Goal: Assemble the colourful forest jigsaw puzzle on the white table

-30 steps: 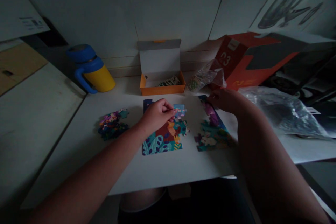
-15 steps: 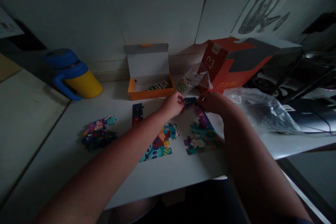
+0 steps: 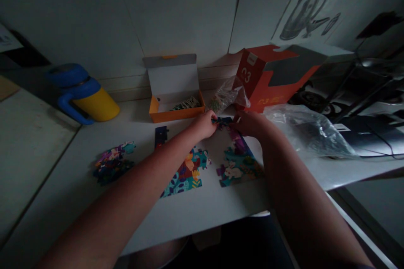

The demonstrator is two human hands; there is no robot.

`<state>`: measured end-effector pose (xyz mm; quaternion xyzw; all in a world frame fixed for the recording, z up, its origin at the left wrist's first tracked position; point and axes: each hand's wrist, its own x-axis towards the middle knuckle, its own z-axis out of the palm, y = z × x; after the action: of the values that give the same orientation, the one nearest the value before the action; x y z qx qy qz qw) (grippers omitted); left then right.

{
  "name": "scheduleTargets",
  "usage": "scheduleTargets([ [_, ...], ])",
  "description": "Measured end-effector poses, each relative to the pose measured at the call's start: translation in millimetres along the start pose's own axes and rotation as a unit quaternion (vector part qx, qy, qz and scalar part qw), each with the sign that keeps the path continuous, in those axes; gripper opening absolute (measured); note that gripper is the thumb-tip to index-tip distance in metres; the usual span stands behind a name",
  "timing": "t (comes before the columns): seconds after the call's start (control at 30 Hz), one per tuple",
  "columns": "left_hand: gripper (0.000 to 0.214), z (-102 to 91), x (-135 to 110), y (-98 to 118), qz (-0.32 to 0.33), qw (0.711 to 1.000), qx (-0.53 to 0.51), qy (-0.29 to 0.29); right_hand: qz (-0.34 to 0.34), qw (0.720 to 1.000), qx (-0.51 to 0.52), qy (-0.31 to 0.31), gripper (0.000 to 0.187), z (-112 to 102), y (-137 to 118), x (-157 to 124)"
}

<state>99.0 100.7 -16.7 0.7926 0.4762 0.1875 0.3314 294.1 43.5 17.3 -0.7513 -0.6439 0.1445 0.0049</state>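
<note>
Fingers (image 3: 214, 118) of the left hand (image 3: 205, 125) are pinched on the outer end of a dark blue cardboard puzzle strip (image 3: 224, 121), just right of the frame's centre. The right hand (image 3: 244, 122) bends its fingertips onto the strip's other end; whether they grip it or only press, I cannot tell. Below the hands, joined to the strip or touching it, lies a teal and purple puzzle section with a white rabbit (image 3: 233, 171). Nearer the centre, a second multicoloured puzzle section (image 3: 189, 172) is partly covered by the left forearm. Loose colourful puzzle pieces (image 3: 113, 164) lie heaped at left of centre on the white tabletop (image 3: 176, 227). Behind stand an open orange cardboard box (image 3: 175, 114) holding more pieces, a crumpled clear plastic bag (image 3: 229, 94) and, at upper right, a red-and-grey carton (image 3: 268, 77). A yellow-and-blue jug (image 3: 94, 100) stands at left.
</note>
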Motion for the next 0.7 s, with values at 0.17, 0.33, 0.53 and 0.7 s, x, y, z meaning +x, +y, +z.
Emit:
scheduleTargets([
  [0.17,0.016,-7.9,2.6,1.9,0.03,0.998,0.038,-0.031,-0.003,1.0,0.003,-0.004,0.023,2.2,1.3,3.2],
  [0.33,0.016,-10.1,3.9,1.6,0.066,0.995,0.06,-0.046,-0.005,1.0,-0.004,0.016,0.027,7.8,4.2,6.7],
  [0.53,0.026,-13.3,-1.4,2.1,0.123,0.988,0.063,-0.065,-0.009,1.0,0.001,0.017,0.029,6.2,3.4,3.9],
  [0.7,0.03,-17.3,-2.5,0.6,0.177,0.973,0.124,-0.084,-0.001,1.0,-0.001,0.018,0.029,6.9,3.2,5.0],
])
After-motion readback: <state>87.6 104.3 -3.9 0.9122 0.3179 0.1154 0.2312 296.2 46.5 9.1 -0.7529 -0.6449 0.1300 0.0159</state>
